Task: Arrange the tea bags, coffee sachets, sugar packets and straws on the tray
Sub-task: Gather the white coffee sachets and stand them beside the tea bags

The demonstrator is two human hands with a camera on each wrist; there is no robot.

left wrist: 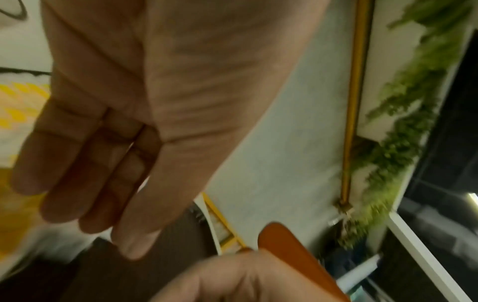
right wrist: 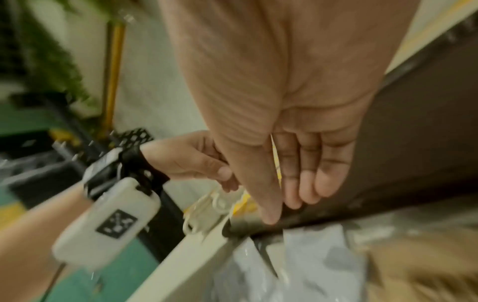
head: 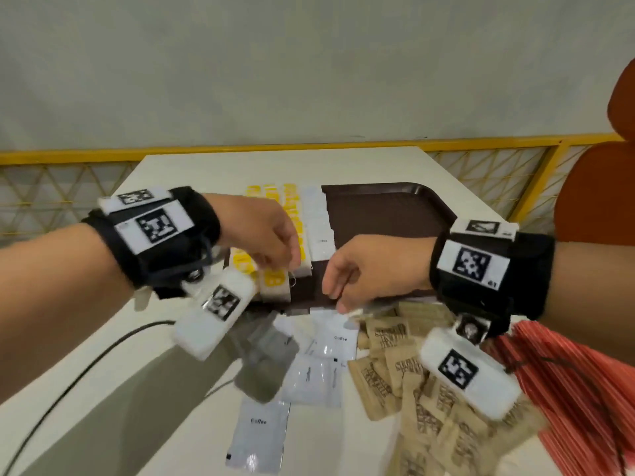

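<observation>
A brown tray (head: 385, 207) lies on the white table. Rows of yellow-labelled tea bags (head: 275, 280) fill its left part, with a column of white coffee sachets (head: 319, 225) beside them. My left hand (head: 281, 262) hovers over the nearest tea bags (right wrist: 207, 212), fingers straight and holding nothing (left wrist: 103, 183). My right hand (head: 343, 286) is over the tray's front edge (right wrist: 413, 143), fingers extended and empty (right wrist: 292, 183). In front of the tray lie loose coffee sachets (head: 259, 434), brown sugar packets (head: 388, 372) and red straws (head: 567, 389).
A black cable (head: 86, 365) crosses the table at the left. An orange chair (head: 598, 194) stands to the right of the table, and a yellow railing (head: 240, 152) runs behind it. The tray's right half is bare.
</observation>
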